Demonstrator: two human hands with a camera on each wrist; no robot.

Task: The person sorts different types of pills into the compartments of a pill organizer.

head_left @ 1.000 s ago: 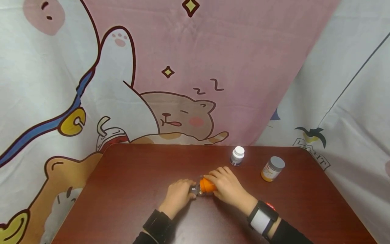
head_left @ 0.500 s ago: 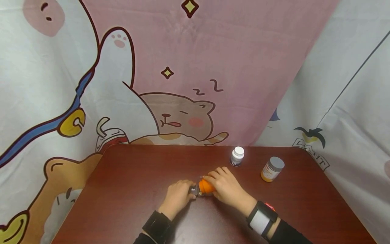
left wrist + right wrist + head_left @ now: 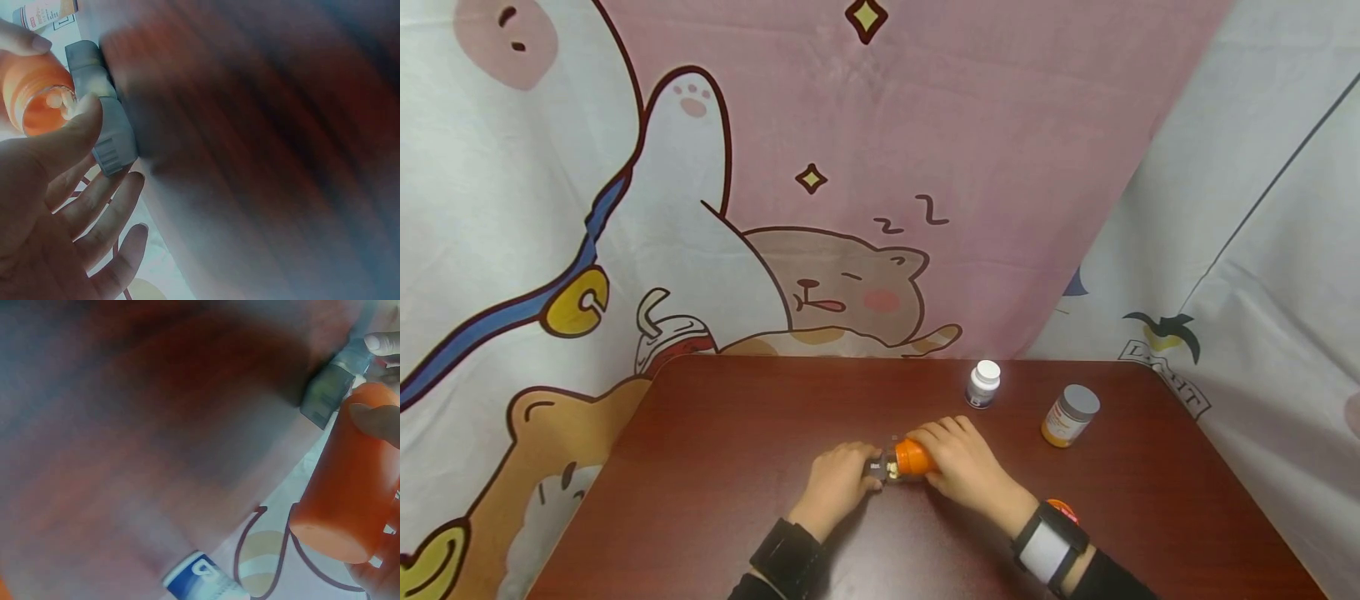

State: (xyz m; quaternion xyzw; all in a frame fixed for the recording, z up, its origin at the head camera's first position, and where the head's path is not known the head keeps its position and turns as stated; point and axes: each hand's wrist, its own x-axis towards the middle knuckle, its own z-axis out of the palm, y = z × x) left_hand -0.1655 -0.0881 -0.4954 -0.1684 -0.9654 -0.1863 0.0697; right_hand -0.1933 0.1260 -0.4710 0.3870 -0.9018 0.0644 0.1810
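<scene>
My left hand [image 3: 837,482] pinches one end of a small grey pill case [image 3: 876,468] on the table, thumb on its upper side. In the left wrist view, the pill case [image 3: 115,134] has a ridged tab at the near end. My right hand [image 3: 968,467] grips an orange pill bottle [image 3: 915,457], uncapped and tipped over with its mouth toward the case. Pale tablets [image 3: 57,100] sit at the bottle's mouth. More pale tablets [image 3: 892,472] show in the case just below it. In the right wrist view the bottle [image 3: 347,481] slants across the right side.
Behind the right hand stands a white bottle [image 3: 983,384] with a white cap. Farther right is a jar [image 3: 1070,416] with a grey lid and yellowish base. A red-orange round lid [image 3: 1063,510] lies beside the right wrist. A printed cloth [image 3: 1000,167] hangs behind the brown table [image 3: 737,417].
The orange bottle and right hand have shifted slightly right, away from the case. More pale tablets show in the case, and more of the red-orange lid is visible. The left hand stays put.
</scene>
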